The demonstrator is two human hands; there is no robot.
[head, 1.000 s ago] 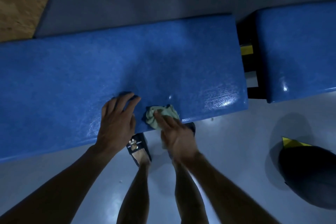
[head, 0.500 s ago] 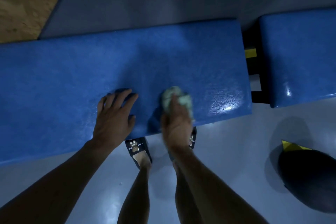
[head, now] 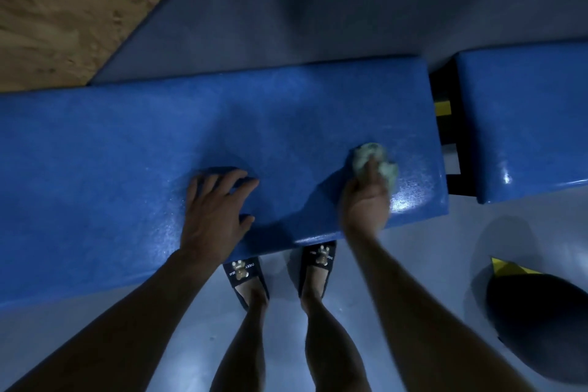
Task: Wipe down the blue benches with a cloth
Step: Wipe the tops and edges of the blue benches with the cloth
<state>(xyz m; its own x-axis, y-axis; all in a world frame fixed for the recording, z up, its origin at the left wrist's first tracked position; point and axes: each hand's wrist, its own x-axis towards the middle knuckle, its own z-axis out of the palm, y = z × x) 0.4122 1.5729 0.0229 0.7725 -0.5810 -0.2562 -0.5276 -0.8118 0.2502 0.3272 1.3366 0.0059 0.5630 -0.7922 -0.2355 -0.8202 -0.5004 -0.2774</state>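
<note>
Right hand point(head: 366, 204) grips cloth point(head: 375, 165) near bench point(head: 95, 169) end; left hand point(head: 216, 213) flat, fingers released

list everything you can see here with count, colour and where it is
bench: 2, blue, long one across the middle, second at right past a gap
cloth: 1, pale green, bunched on the long bench near its right end
frame: 1, black with a yellow patch, in the gap between benches
floor: grey, in front of and behind the benches
board: 1, tan wood, top left
dark rounded object: 1, bottom right, unclear what
slippers: 2, dark, on the feet
left hand: flat on the bench
right hand: holding the cloth
</note>
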